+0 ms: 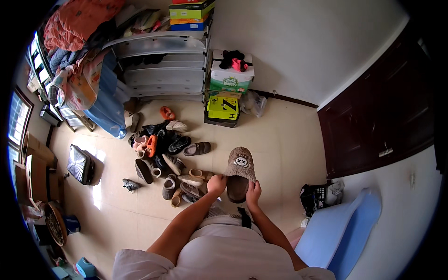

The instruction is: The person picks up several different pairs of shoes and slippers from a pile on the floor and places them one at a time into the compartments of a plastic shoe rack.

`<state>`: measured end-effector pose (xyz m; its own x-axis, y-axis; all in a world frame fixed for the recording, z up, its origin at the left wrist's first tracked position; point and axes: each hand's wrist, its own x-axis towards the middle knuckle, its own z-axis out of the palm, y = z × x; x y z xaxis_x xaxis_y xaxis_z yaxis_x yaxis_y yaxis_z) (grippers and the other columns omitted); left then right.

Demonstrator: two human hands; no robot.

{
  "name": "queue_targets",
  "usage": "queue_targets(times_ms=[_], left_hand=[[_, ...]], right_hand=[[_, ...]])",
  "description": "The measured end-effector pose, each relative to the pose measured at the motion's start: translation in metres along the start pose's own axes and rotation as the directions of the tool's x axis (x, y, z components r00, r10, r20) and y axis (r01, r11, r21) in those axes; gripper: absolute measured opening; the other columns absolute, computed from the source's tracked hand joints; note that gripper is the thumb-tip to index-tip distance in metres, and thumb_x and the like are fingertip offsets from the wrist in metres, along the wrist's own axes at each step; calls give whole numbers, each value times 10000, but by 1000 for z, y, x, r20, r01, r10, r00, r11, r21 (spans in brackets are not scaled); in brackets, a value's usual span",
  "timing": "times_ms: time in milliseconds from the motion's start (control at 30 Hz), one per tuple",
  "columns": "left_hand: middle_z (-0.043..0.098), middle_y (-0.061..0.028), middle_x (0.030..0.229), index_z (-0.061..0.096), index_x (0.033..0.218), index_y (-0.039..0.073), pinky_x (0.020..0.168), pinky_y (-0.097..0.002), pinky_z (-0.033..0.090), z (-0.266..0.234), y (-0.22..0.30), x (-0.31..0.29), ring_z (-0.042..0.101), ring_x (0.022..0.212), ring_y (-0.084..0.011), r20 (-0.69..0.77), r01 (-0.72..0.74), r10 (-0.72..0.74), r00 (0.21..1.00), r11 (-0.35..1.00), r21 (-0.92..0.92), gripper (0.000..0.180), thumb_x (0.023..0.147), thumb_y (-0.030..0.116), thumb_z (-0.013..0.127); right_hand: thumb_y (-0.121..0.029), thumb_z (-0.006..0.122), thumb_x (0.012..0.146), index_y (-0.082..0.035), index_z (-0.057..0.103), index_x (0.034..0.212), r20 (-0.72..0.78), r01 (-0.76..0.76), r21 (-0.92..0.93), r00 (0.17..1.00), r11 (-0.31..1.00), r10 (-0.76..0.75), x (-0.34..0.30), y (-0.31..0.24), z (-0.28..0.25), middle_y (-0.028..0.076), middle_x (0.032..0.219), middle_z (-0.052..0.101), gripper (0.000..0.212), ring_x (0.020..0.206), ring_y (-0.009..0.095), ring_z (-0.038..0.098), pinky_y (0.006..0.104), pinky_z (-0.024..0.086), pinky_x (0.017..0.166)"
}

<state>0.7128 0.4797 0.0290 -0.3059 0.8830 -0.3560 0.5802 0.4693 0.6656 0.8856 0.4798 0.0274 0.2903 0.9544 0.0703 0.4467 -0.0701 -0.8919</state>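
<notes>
Between my two hands hangs a brown fuzzy slipper (pixel 240 161), its toe pointing away from me and its opening toward me. A pale cartoon patch decorates its top. My left hand (pixel 216 185) is closed on the slipper's left edge, and my right hand (pixel 253 192) grips the right edge by the opening. Left of my hands a heap of shoes lies on the tiled floor, with a grey-brown shoe (pixel 197 149), an orange clog (pixel 167 113) and a black sneaker (pixel 179 144) among them.
An empty-looking shoe rack (pixel 161 76) stands at the back, with stacked boxes (pixel 223 108) beside it. A silver-topped case (pixel 80 163) sits at the left. On the right are a dark door (pixel 373 112), a black basket (pixel 315 198) and a blue tub (pixel 326 233).
</notes>
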Motion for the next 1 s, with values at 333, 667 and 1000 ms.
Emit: queue_targets(times_ms=[333,667,1000], left_hand=[[638,-183,803,634,823,54,693,-476,479,-33,17,60,609,793,-379,-127,72,-76,989,997,-35,321,815,363,545],[633,-188,782,632,796,61,683,-480,474,-32,14,102,605,780,-383,-155,121,-121,981,993,-12,318,810,367,548],[630,-121,669,605,737,54,575,-405,472,-62,76,188,624,630,-290,-250,173,-248,936,942,-286,303,830,338,556]], right_hand=[[-200,542,880,6,504,792,101,22,43,995,999,-26,61,-22,55,172,669,553,228,593,287,520,381,418,579],[-224,562,866,8,495,761,160,65,26,985,998,-68,118,-10,97,188,671,537,263,612,313,516,397,411,587],[-200,549,870,8,488,759,355,135,136,918,981,-175,255,-61,154,159,655,522,243,608,262,486,372,407,600]])
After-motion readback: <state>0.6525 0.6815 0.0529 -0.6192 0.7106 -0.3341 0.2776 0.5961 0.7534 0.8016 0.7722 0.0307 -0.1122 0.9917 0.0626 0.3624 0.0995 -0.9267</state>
